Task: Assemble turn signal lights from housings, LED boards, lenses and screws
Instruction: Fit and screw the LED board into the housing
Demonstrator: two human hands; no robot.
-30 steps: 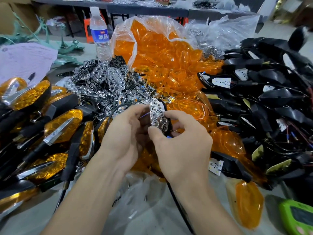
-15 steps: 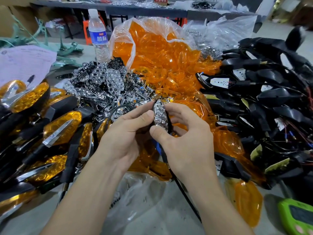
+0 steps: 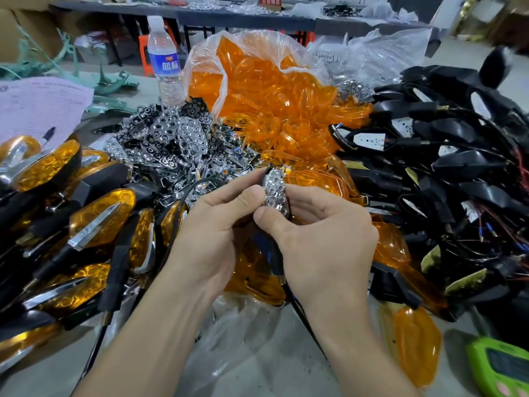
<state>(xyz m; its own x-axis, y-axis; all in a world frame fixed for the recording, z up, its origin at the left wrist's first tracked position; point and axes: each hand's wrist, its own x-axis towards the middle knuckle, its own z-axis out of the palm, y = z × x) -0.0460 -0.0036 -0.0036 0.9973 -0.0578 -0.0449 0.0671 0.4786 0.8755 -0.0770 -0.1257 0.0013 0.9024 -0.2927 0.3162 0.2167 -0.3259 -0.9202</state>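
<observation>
Both hands meet at the centre of the view over a black turn signal housing with a chrome reflector [image 3: 274, 190] seated in its face. My left hand [image 3: 211, 227] grips the housing from the left, thumb on the reflector's edge. From the right, my right hand [image 3: 320, 242] holds it as well, its thumb pressing the reflector's lower end. The housing's black stem and wire [image 3: 276, 262] hang down between the palms. Most of the housing body is hidden by my fingers.
Finished amber lights [image 3: 94, 219] are heaped at the left, loose chrome reflectors [image 3: 171, 138] behind, a bag of amber lenses [image 3: 269, 90] at the centre back, black housings with LED boards [image 3: 446, 167] at the right. A water bottle [image 3: 164, 58] stands behind. A green device [image 3: 501, 368] lies at the bottom right.
The reflector has turned from facing me to a more edge-on tilt and sits closer into the housing. Both thumbs have closed in on it.
</observation>
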